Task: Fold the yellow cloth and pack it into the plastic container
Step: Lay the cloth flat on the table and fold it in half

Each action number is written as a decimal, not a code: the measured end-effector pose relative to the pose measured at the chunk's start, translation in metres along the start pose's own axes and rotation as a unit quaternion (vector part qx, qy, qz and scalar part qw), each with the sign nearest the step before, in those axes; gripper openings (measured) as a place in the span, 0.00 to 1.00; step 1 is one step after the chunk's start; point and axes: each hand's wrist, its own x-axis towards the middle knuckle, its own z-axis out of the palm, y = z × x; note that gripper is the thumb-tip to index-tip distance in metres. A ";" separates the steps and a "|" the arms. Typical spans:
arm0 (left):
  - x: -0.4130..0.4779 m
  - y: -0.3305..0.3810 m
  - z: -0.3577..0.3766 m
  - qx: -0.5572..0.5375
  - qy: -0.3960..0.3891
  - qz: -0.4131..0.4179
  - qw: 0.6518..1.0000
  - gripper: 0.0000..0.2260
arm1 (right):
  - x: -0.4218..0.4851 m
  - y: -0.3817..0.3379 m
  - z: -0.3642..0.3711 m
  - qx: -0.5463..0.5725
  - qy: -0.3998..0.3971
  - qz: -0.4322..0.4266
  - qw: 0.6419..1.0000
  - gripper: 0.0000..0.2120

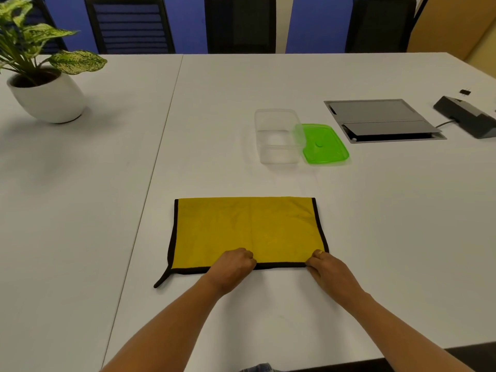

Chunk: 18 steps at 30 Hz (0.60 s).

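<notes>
The yellow cloth [241,226] with black trim lies flat on the white table [107,210], folded into a wide rectangle, a black loop trailing off its near left corner. My left hand [233,267] pinches the near edge around its middle. My right hand [328,272] pinches the near right corner. Beyond the cloth, the clear plastic container [277,136] stands open with nothing in it. Its green lid [326,145] lies flat against the container's right side.
A potted plant in a white pot [48,99] stands at the far left. A grey cable box panel [381,120] is set into the table at the right, with a dark device [467,116] beside it. Black chairs [239,22] line the far edge.
</notes>
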 end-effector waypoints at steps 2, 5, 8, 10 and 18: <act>0.003 0.000 0.002 -0.008 -0.004 -0.012 1.000 0.10 | -0.001 0.001 -0.001 0.020 0.015 0.005 1.000 0.06; 0.006 -0.001 0.006 -0.016 0.000 -0.022 1.000 0.10 | -0.001 0.001 -0.003 0.028 0.026 0.022 0.999 0.07; 0.007 -0.003 0.009 -0.027 0.004 -0.032 0.999 0.10 | 0.001 0.005 -0.006 0.046 0.031 0.048 0.997 0.06; 0.006 -0.003 0.011 -0.034 0.011 -0.036 0.999 0.11 | 0.003 0.004 -0.010 0.055 0.036 0.044 0.997 0.05; 0.003 -0.002 0.015 -0.061 0.029 -0.051 0.996 0.11 | 0.006 0.010 -0.008 0.104 0.105 0.022 0.989 0.06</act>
